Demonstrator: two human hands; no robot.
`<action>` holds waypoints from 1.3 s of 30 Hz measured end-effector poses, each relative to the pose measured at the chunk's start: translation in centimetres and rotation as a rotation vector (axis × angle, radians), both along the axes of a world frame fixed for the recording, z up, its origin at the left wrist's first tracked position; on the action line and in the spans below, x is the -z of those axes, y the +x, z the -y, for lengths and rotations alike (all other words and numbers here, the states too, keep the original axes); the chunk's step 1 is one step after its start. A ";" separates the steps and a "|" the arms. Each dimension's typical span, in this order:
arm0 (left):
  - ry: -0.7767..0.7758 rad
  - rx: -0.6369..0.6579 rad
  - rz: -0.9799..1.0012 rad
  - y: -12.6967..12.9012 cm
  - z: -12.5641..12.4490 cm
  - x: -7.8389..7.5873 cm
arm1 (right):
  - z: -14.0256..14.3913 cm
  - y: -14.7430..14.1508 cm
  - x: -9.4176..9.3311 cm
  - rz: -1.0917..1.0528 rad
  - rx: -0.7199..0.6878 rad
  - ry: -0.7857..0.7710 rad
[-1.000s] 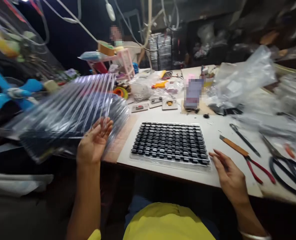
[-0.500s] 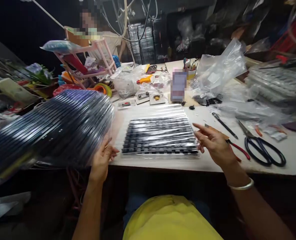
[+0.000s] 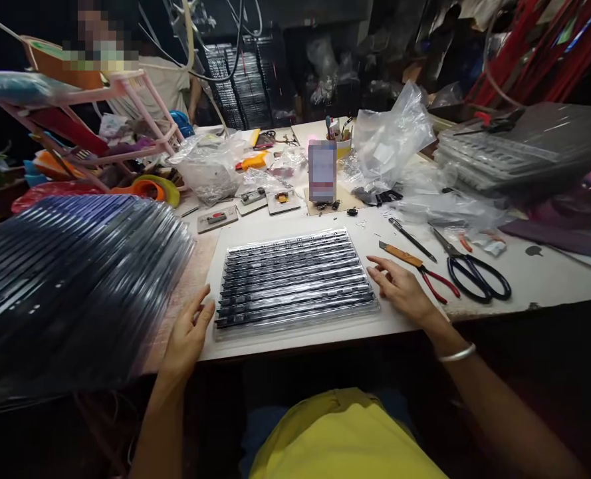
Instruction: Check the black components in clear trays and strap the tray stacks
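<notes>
The white work board (image 3: 425, 322) carries 1 clear plastic tray of small dark parts (image 3: 295, 279), lying flat with its near edge just inside the board's front edge. A narrow bare strip of board runs along the tray's near side; a wider bare patch lies to its right, bounded by the pliers with red handles (image 3: 425, 269), a thin dark tool (image 3: 412, 239) and the black-handled scissors (image 3: 469, 269). To the left, a tall stack of bagged trays (image 3: 70, 293) crowds the table edge, leaving only a slim gap beside the tray.

The left hand (image 3: 188, 336) sits in that gap at the tray's near left corner — palm turned inward, fingers extended and loosely spread, holding nothing; whether it touches the tray edge cannot be told. The right hand (image 3: 399, 289) rests on the board at the tray's right edge, fingers straight and fanned toward the tray, also holding nothing, with the pliers just beside it. A metal bangle (image 3: 457, 352) circles the right wrist. Both forearms reach in from below the front edge.

Behind the tray lie small component blocks (image 3: 248, 203) and crumpled clear bags (image 3: 389, 143).
</notes>
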State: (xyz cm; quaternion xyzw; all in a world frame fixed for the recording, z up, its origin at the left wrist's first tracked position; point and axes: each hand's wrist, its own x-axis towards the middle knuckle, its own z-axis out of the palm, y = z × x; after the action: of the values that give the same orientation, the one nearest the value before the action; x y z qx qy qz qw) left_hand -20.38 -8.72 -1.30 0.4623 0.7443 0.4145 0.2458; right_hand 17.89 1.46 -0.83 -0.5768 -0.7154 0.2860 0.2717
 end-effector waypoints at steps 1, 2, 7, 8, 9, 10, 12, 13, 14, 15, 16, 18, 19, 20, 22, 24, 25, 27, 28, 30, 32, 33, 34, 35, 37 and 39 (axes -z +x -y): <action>0.005 0.027 -0.004 -0.1 -0.8 0.0 | -0.6 -0.4 -0.1 0.074 -0.020 0.054; 0.014 0.058 -0.015 -0.2 -1.6 0.0 | -1.3 -0.8 -0.1 0.136 -0.038 0.097; 0.046 0.208 -0.200 0.0 -5.2 0.5 | -3.3 -2.9 0.0 0.301 -0.081 0.143; 0.034 0.221 -0.275 0.2 -5.5 0.5 | -3.4 -3.2 0.1 0.325 -0.089 0.150; 0.009 0.215 -0.359 0.6 -5.5 0.6 | -3.4 -3.5 0.2 0.353 -0.100 0.163; -0.026 0.195 -0.444 1.0 -5.4 0.6 | -3.3 -3.7 0.3 0.391 -0.118 0.187; -0.109 0.141 -0.581 2.0 -4.9 0.5 | -3.2 -4.0 0.7 0.500 -0.173 0.259; -0.139 0.123 -0.624 2.4 -4.7 0.4 | -3.1 -4.1 0.9 0.559 -0.204 0.300; -0.157 0.119 -0.650 2.8 -4.5 0.3 | -3.2 -4.1 1.2 0.607 -0.230 0.335; -0.162 0.126 -0.660 3.1 -4.4 0.3 | -3.3 -4.2 1.4 0.630 -0.255 0.361; -0.153 0.131 -0.655 3.2 -4.3 0.3 | -3.4 -4.1 1.6 0.621 -0.274 0.372; -0.084 0.105 -0.601 3.2 -4.1 0.5 | -3.6 -3.9 1.9 0.543 -0.290 0.371; -0.034 0.084 -0.557 3.0 -3.9 0.6 | -3.6 -3.7 1.9 0.488 -0.299 0.364; 0.017 0.063 -0.514 2.7 -3.6 0.7 | -3.5 -3.4 1.9 0.431 -0.312 0.352; 0.068 0.083 -0.440 1.9 -2.4 0.6 | -3.0 -2.2 1.7 0.341 -0.356 0.324; 0.023 0.205 -0.388 1.0 -0.5 -0.1 | -2.0 -0.3 1.3 0.305 -0.431 0.307; -0.021 0.290 -0.370 0.5 0.7 -0.6 | -1.4 0.9 0.9 0.308 -0.472 0.303; -0.102 0.461 -0.372 -0.2 3.4 -1.5 | 0.3 3.4 0.2 0.349 -0.563 0.293; -0.125 0.528 -0.410 -0.4 4.8 -1.8 | 1.2 4.5 -0.1 0.383 -0.616 0.287; -0.142 0.621 -0.527 -0.4 7.0 -1.4 | 3.0 6.3 -0.4 0.468 -0.724 0.279; -0.092 0.609 -0.666 0.1 8.3 0.0 | 4.5 7.2 -0.1 0.546 -0.770 0.300; -0.049 0.568 -0.725 0.3 8.6 1.0 | 5.0 7.3 0.3 0.561 -0.757 0.340; 0.007 0.513 -0.766 0.6 8.6 1.9 | 5.3 7.3 0.7 0.552 -0.724 0.398; 0.068 0.466 -0.782 0.8 8.6 2.7 | 5.5 7.2 1.2 0.520 -0.682 0.468; 0.187 0.427 -0.762 0.9 8.1 3.3 | 5.4 6.9 1.8 0.402 -0.637 0.599; 0.298 0.430 -0.717 0.7 7.1 2.6 | 4.9 6.7 1.6 0.243 -0.576 0.615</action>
State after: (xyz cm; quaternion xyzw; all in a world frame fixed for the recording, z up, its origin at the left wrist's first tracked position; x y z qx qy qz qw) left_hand -19.66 -15.87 -3.88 0.7516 0.6016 0.2700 -0.0166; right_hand 24.61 -3.39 -2.42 -0.2753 -0.9257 0.0537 0.2537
